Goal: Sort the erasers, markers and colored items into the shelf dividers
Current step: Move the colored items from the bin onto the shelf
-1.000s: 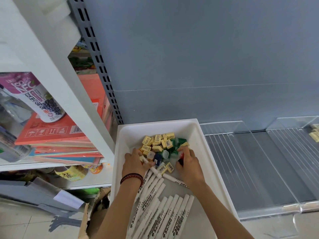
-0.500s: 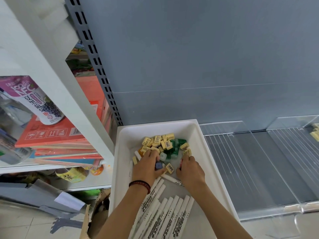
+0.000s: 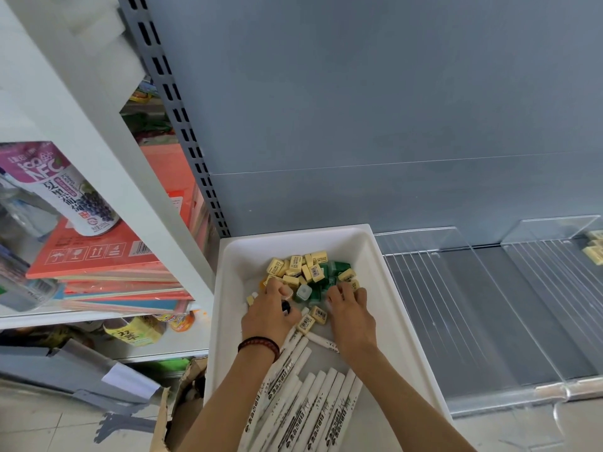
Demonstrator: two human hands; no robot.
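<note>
Left hand [image 3: 270,313] and right hand [image 3: 350,316] curl into the erasers [image 3: 313,272] in the tray [image 3: 293,243]; whether they grip, we cannot tell. We should scoop yellow ones only, leaving the markers [image 3: 326,406], then cross to the dividers [image 3: 424,243].

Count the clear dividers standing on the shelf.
2. One clear divider stands just right of the white tray; the other divider stands farther right, with yellow erasers beyond it. More may lie outside the frame.
</note>
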